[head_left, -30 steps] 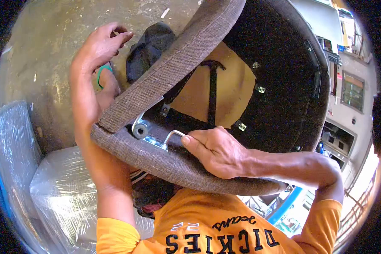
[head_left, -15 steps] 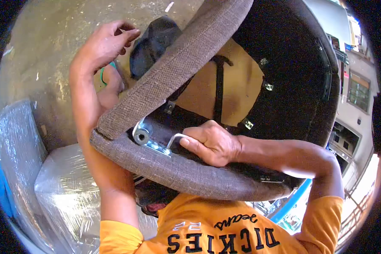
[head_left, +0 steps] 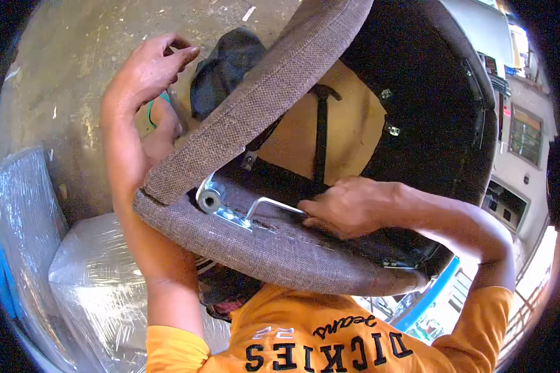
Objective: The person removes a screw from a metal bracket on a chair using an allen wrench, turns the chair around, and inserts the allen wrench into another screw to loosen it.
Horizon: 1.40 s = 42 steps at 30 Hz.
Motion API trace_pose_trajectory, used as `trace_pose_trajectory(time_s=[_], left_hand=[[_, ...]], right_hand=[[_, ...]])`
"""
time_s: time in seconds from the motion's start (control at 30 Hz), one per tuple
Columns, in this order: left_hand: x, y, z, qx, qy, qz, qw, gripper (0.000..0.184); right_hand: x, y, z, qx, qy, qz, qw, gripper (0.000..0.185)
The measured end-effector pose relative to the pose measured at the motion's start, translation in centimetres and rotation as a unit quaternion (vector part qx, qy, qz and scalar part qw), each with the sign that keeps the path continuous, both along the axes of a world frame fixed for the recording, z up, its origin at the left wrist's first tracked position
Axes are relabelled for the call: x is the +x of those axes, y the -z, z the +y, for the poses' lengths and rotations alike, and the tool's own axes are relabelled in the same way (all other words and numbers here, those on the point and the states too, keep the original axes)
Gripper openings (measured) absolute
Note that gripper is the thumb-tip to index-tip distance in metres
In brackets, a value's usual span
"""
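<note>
My right hand (head_left: 348, 205) is closed around the long arm of a hex key (head_left: 274, 201). The short end of the key stands in a bolt on a metal bracket (head_left: 227, 216), which is fixed to a grey-brown upholstered chair frame (head_left: 242, 245). A round metal boss (head_left: 209, 199) sits at the bracket's left end. My left hand (head_left: 158, 65) hangs beyond the frame's left side with loosely bent fingers, the thumb apart from them, and nothing visible between them. The forearm passes beside the frame's corner.
A hammer (head_left: 322, 133) lies inside the frame over a tan panel (head_left: 354, 118). Metal clips (head_left: 392, 130) line the black inner side. Plastic-wrapped furniture (head_left: 93, 267) stands at left. Dark fabric (head_left: 230, 62) lies on the concrete floor (head_left: 68, 68).
My right hand has shifted right along the hex key, and its long arm has swung to the right, showing more of it. My left hand has barely moved.
</note>
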State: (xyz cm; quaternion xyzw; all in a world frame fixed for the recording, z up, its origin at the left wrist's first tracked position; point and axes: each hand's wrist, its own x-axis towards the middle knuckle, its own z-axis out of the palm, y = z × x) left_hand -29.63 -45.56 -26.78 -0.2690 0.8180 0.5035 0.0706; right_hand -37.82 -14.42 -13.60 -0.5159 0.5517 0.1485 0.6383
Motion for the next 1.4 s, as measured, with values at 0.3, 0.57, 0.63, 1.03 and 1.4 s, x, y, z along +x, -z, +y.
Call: trace_pose_trajectory(time_s=[0.3, 0.57, 0.63, 1.03, 1.4], left_hand=[[-0.1, -0.1, -0.2, -0.016, -0.002, -0.003, 1.0, 0.037], [0.0, -0.1, 0.1, -0.01, -0.007, 0.002, 1.0, 0.035], [0.0, 0.4, -0.1, -0.027, -0.006, 0.016, 1.0, 0.035], [0.2, 0.2, -0.5, -0.015, -0.006, 0.001, 1.0, 0.038], [0.2, 0.6, -0.8, 0.027, -0.004, 0.0, 1.0, 0.029]], right_hand=[[-0.6, 0.0, -2.1, 0.015, -0.03, -0.044, 0.998, 0.038], [1.9, 12.0, -0.2, -0.203, 0.01, 0.021, 0.979, 0.041], [3.2, 17.3, 0.0, -0.252, 0.1, 0.001, 0.962, 0.027], [2.6, 11.1, -3.8, -0.427, 0.115, 0.015, 0.897, 0.032], [-0.7, 0.5, -0.4, -0.219, 0.198, 0.15, 0.943, 0.031]])
